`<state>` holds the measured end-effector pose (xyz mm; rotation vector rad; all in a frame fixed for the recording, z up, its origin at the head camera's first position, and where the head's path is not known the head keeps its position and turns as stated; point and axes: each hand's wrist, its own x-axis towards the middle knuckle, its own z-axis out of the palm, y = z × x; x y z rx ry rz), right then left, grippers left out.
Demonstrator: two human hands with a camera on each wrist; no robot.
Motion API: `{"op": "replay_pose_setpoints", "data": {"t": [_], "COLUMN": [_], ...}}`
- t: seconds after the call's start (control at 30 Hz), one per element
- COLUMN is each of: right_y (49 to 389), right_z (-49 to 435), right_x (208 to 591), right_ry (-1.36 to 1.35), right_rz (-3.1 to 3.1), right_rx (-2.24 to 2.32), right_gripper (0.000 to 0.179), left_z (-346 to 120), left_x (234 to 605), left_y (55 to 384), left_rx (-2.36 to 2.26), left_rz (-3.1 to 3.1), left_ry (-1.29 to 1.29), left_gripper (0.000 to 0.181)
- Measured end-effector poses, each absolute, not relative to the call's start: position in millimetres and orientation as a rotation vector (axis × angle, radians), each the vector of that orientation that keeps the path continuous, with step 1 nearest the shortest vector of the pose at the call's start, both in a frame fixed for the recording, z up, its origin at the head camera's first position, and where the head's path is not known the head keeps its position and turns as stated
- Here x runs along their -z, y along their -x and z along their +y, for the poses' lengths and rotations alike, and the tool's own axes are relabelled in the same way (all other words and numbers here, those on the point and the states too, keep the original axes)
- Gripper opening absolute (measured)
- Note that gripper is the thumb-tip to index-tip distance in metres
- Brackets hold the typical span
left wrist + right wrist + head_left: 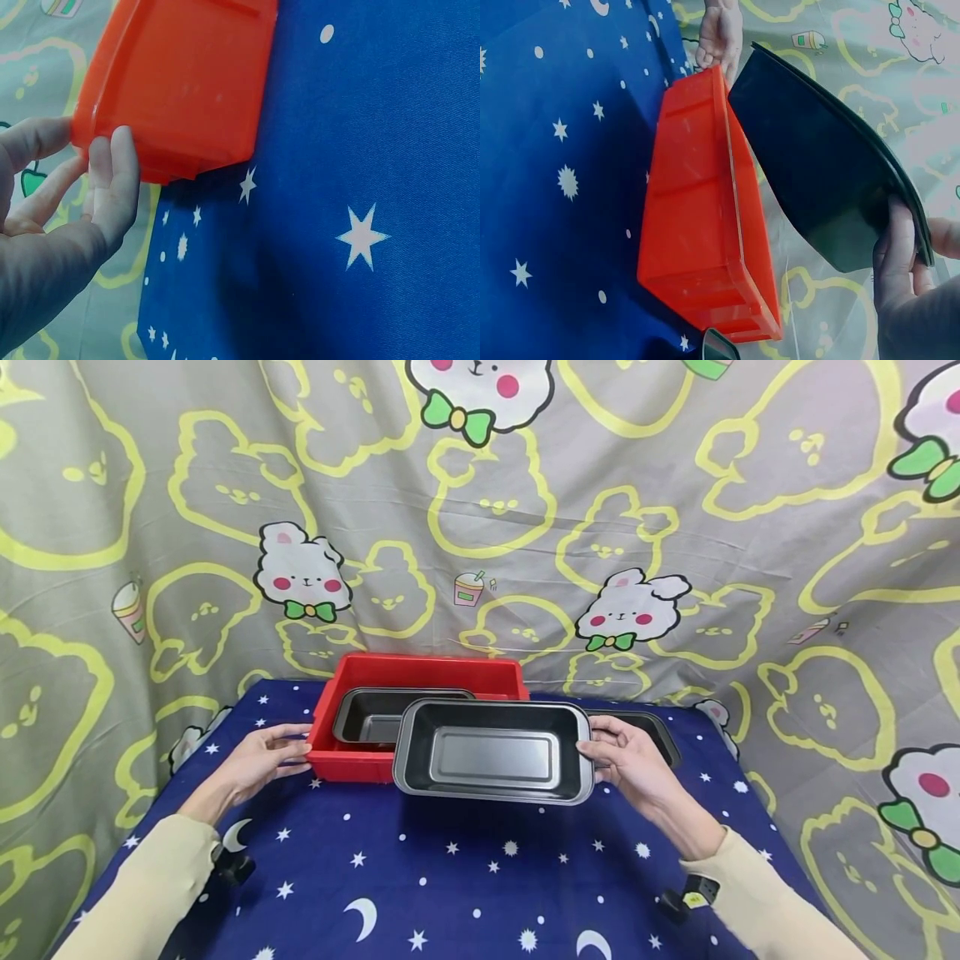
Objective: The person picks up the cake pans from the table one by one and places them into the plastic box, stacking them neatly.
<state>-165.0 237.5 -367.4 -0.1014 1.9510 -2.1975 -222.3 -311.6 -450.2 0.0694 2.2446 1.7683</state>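
Loaf pan (495,756) in the air in front of the red bin (348,768), tilted with its hollow toward us: our right hand (637,768) pinches one short end, thumb over the rim and fingers beneath, probably because that lip gives a firm hold. Our left hand (258,764) lays extended fingers against the bin's end, likely steadying it on the cloth-covered desk (465,877). We see dark, metal-looking sheen, rounded corners and a panelled base on the pan, against the bin's smooth, plastic-looking walls.
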Motion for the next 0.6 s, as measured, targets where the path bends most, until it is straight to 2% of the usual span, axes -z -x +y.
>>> {"op": "replay_pose_setpoints", "data": {"t": [0.6], "right_y": [197.2], "right_z": [219.2], "right_x": [370.5], "right_ry": [0.039], "right_rz": [1.899], "right_rx": [2.241], "right_gripper": [0.026], "left_z": [-312.2], "left_x": [449.7], "left_y": [221.8], "left_rx": [-1.78], "left_rz": [2.231], "left_ry": [-0.078], "left_gripper": [0.07]}}
